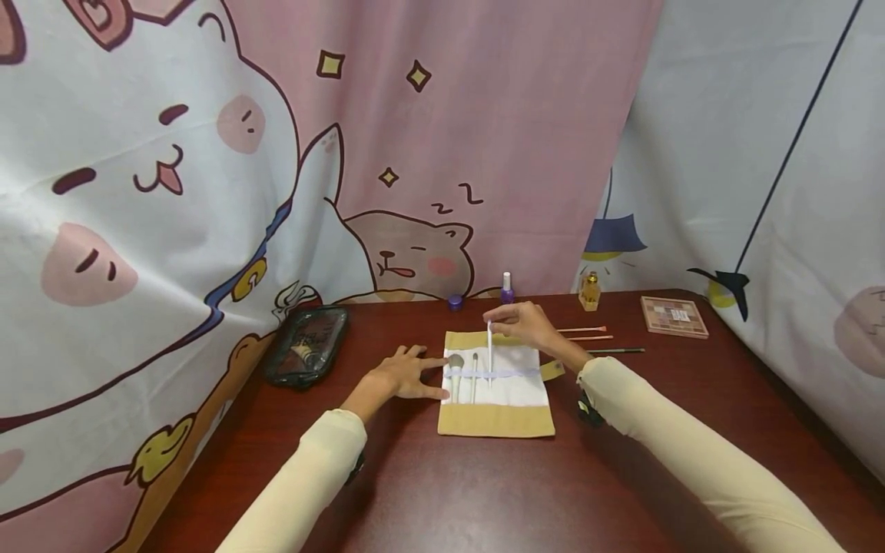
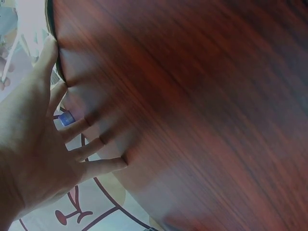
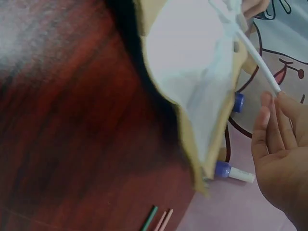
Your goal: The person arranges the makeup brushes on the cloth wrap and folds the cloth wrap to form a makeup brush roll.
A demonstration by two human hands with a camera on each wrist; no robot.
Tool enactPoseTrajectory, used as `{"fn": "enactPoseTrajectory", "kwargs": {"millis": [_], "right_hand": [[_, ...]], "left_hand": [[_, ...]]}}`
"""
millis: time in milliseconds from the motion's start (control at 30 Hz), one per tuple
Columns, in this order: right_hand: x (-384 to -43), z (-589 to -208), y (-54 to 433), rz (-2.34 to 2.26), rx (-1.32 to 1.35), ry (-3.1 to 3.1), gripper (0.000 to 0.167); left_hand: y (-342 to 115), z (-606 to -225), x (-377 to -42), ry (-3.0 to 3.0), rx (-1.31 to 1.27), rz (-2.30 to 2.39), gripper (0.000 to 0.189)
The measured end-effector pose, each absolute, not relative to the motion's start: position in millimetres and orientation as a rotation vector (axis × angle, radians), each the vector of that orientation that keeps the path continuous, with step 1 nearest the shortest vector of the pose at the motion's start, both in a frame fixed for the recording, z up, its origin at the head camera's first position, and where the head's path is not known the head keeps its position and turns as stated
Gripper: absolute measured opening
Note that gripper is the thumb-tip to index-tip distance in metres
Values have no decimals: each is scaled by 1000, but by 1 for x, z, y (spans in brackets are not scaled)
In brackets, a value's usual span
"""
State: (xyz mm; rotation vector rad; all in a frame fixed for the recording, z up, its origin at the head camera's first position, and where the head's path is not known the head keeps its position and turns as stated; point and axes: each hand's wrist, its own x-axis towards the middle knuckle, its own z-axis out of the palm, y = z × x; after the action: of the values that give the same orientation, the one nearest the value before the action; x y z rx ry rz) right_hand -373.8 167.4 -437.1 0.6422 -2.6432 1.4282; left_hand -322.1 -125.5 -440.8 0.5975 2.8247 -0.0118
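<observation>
A tan brush roll point(image 1: 496, 421) lies unfolded on the table, its white lining crossed by a pale elastic band point(image 1: 512, 374). Two makeup brushes sit under the band: a fluffy one point(image 1: 455, 369) at the left and a thinner one point(image 1: 474, 376) beside it. My right hand point(image 1: 528, 326) pinches the top of a slim white makeup brush point(image 1: 490, 353), held upright over the roll with its lower part at the band. The fingers hide its upper end. With fingers spread, my left hand point(image 2: 43, 130) rests at the roll's left edge, thumb and index finger touching it.
Thin brushes point(image 1: 615, 351) lie right of the roll. Behind stand a purple nail polish bottle point(image 1: 508, 292), a small blue jar point(image 1: 455, 302) and a golden perfume bottle point(image 1: 590, 293). An eyeshadow palette point(image 1: 674, 317) lies far right, a black pouch point(image 1: 307, 347) at left. A printed curtain borders the table.
</observation>
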Motion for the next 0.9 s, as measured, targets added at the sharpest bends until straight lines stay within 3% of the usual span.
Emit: {"fn": "enactPoseTrajectory", "kwargs": {"millis": [900], "right_hand": [[-347,-471,173,1156,867,-2734,21]], "left_hand": [[-126,-443,-325,2824,594,-14,83]]}}
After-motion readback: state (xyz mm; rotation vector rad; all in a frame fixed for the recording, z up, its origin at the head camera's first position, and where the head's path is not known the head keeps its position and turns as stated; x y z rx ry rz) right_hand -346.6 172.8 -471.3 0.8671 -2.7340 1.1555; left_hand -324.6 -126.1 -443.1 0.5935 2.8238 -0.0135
